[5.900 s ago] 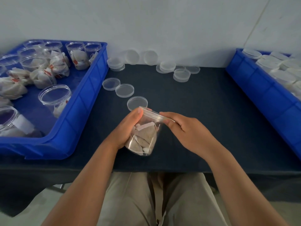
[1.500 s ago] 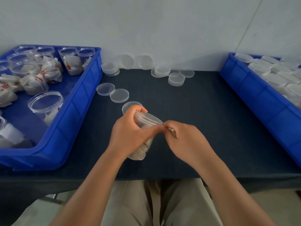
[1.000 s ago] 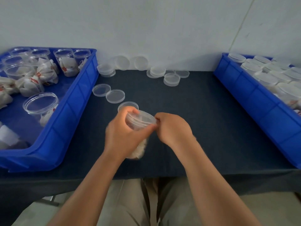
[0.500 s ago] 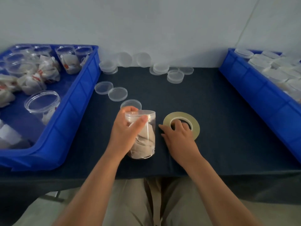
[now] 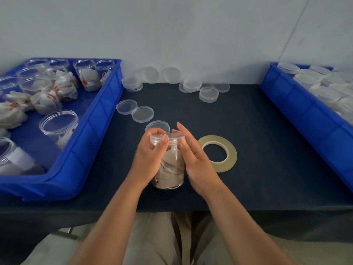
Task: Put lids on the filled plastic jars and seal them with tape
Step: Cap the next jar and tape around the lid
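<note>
Head view. A clear plastic jar [image 5: 170, 169] is stood upright on the dark table [image 5: 248, 134], near its front edge, and is filled with crumpled pale packets. A clear lid [image 5: 172, 138] is seated on the jar's mouth.

The left hand [image 5: 149, 159] is wrapped around the left side of the jar. Its grip is clamped on the jar, with the thumb laid across the lid's rim at the front and the fingertips curled over the rim at the back. The right hand [image 5: 196, 161] is set against the right side of the jar. Its fingers are held straight and together, and the thumb is pressed to the lid's edge; the palm is laid flat against the jar wall, and the jar is not enclosed by it.

A roll of tape [image 5: 217, 153] is laid flat on the table just to the right of the right hand, untouched by either hand. A loose lid [image 5: 157, 126] is seen directly behind the left grip, and two more lids [image 5: 134, 111] are placed further back and to the left. Stacks of lids [image 5: 198, 88] are lined up along the wall, well beyond both hands.

A blue bin [image 5: 91, 142] holding open filled jars is placed to the left of the left hand. A second blue bin [image 5: 305, 111] holding lidded jars is placed far to the right of the right hand.
</note>
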Demonstrator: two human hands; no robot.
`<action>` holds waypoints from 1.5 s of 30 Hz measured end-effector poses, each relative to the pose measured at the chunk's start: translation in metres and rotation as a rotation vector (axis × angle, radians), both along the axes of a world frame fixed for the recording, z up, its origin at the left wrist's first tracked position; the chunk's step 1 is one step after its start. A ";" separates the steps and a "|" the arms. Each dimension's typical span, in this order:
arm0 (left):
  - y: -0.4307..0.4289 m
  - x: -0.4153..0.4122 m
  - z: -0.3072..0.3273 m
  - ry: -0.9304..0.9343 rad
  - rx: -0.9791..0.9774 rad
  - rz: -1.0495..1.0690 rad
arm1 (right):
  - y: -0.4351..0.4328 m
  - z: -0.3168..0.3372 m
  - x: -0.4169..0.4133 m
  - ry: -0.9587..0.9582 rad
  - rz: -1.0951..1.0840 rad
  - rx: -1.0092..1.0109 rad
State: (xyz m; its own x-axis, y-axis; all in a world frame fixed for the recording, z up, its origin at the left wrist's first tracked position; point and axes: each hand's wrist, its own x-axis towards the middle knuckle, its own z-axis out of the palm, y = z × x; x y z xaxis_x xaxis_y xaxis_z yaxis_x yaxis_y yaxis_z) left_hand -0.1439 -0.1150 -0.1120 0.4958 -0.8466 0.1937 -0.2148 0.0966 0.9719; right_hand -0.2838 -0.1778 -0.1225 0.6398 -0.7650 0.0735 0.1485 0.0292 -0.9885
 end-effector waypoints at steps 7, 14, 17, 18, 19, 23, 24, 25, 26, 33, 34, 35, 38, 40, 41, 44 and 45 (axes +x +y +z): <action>-0.001 0.000 -0.002 -0.056 0.008 -0.031 | 0.000 -0.003 -0.004 -0.038 -0.062 0.085; 0.000 0.000 -0.004 -0.026 -0.009 -0.029 | 0.009 -0.001 0.008 -0.066 -0.093 0.127; 0.000 -0.001 -0.003 -0.040 -0.002 -0.028 | 0.011 0.000 0.010 -0.069 -0.136 0.120; 0.000 -0.002 -0.003 -0.043 -0.001 -0.023 | 0.013 0.001 0.011 -0.069 -0.141 0.103; 0.001 -0.001 -0.004 -0.042 -0.005 -0.017 | 0.015 0.001 0.012 -0.063 -0.137 0.087; 0.005 -0.002 -0.008 0.008 -0.010 -0.009 | 0.012 0.002 0.011 -0.067 -0.147 0.106; 0.005 -0.002 -0.009 0.032 -0.003 -0.007 | 0.010 0.002 0.009 -0.051 -0.169 0.092; 0.006 -0.003 -0.008 0.047 0.005 -0.002 | 0.008 0.002 0.008 -0.024 -0.189 0.054; 0.006 -0.003 -0.008 0.055 0.012 0.004 | 0.007 0.004 0.005 0.021 -0.204 -0.009; 0.018 -0.017 -0.014 0.131 -0.076 -0.091 | 0.012 0.027 -0.019 0.614 -0.165 -0.668; 0.019 -0.018 -0.015 0.129 -0.069 -0.099 | 0.012 0.032 -0.023 0.674 -0.141 -0.695; 0.020 -0.018 -0.016 0.122 -0.049 -0.090 | 0.012 0.036 -0.027 0.708 -0.110 -0.699; 0.022 -0.015 -0.022 0.144 0.054 -0.013 | 0.009 0.045 -0.041 0.751 -0.043 -0.611; 0.018 -0.012 -0.029 0.153 0.150 0.035 | 0.008 0.049 -0.048 0.769 -0.026 -0.535; 0.016 -0.012 -0.032 0.148 0.194 0.046 | 0.007 0.052 -0.050 0.773 -0.019 -0.509; 0.013 -0.012 -0.036 0.074 0.242 0.038 | 0.008 0.058 -0.056 0.749 -0.019 -0.465; 0.013 -0.012 -0.038 0.053 0.241 0.024 | 0.007 0.062 -0.061 0.740 -0.045 -0.478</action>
